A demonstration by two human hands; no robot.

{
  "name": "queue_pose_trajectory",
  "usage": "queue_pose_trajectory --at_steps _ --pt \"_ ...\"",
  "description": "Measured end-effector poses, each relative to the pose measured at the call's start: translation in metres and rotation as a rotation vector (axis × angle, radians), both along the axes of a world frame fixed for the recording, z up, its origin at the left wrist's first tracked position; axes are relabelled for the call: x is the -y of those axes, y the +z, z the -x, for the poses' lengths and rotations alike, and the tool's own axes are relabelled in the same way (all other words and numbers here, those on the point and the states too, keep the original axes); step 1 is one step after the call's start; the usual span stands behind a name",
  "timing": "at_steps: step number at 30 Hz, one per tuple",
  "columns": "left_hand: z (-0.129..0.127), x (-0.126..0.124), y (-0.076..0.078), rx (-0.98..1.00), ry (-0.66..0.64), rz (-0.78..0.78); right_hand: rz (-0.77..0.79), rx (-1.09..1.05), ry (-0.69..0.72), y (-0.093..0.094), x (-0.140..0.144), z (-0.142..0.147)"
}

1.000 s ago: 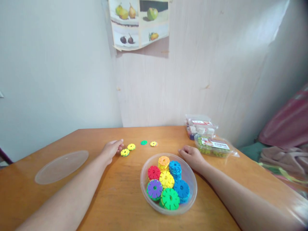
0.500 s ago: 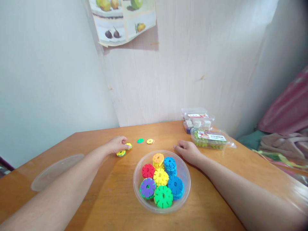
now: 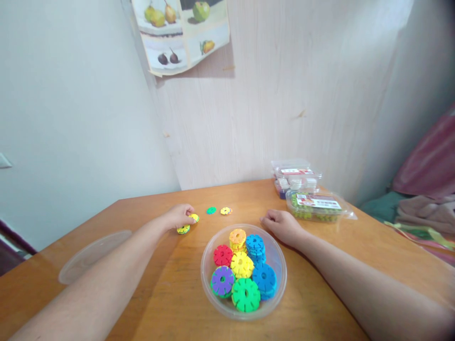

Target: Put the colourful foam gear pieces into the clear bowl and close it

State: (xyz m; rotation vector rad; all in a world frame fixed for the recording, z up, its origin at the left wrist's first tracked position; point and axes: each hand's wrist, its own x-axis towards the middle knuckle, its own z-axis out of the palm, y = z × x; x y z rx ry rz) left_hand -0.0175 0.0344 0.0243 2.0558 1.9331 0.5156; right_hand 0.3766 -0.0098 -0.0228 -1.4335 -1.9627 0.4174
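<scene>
A clear plastic bowl (image 3: 206,279) on the wooden table (image 3: 320,246) holds several colourful notched discs: red, yellow, orange, blue, purple and green. My left hand (image 3: 179,215) rests on the table beyond the bowl's left side, its fingertips curled on a yellow disc (image 3: 194,218). A second yellow disc (image 3: 183,229) lies just under that hand. Farther right lie a green disc (image 3: 211,210) and a yellow-and-pink disc (image 3: 225,210). My right hand (image 3: 282,226) lies loosely curled on the table by the bowl's far right rim, holding nothing.
A clear round lid (image 3: 94,255) lies at the table's left. Two clear packaged boxes (image 3: 305,194) sit at the back right against the wall. A fruit poster (image 3: 181,33) hangs above. Pink and beige cloth (image 3: 426,199) lies off the table's right edge.
My left hand slid forward from beside the two yellow discs until its fingertips closed on the farther one. My right hand stayed put by the bowl. The view shifted slightly.
</scene>
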Motion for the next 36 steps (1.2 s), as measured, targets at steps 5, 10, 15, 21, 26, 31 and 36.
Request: queue_pose_trajectory --at_steps 5,10,15,21,26,31,36 --pt "-0.002 -0.002 -0.001 -0.091 0.004 0.006 0.006 0.029 0.002 -0.002 -0.002 0.0" --pt "-0.005 -0.001 0.004 -0.138 0.02 -0.011 -0.006 0.034 0.002 -0.004 -0.003 -0.001" --pt "-0.014 0.012 0.024 -0.119 -0.004 -0.027 -0.015 0.045 -0.004 -0.003 -0.003 -0.001" --pt "-0.072 0.063 0.073 0.136 -0.183 -0.036 -0.014 0.037 0.007 -0.004 -0.003 -0.002" --pt "-0.126 0.127 0.102 0.124 -0.46 -0.073 -0.016 0.035 0.006 -0.003 -0.004 -0.002" --pt "-0.151 0.162 0.099 -0.009 -0.584 -0.024 -0.025 0.031 0.013 -0.003 -0.005 -0.002" --pt "-0.151 0.157 0.078 -0.07 -0.592 -0.096 -0.026 0.033 0.011 -0.003 -0.004 -0.002"
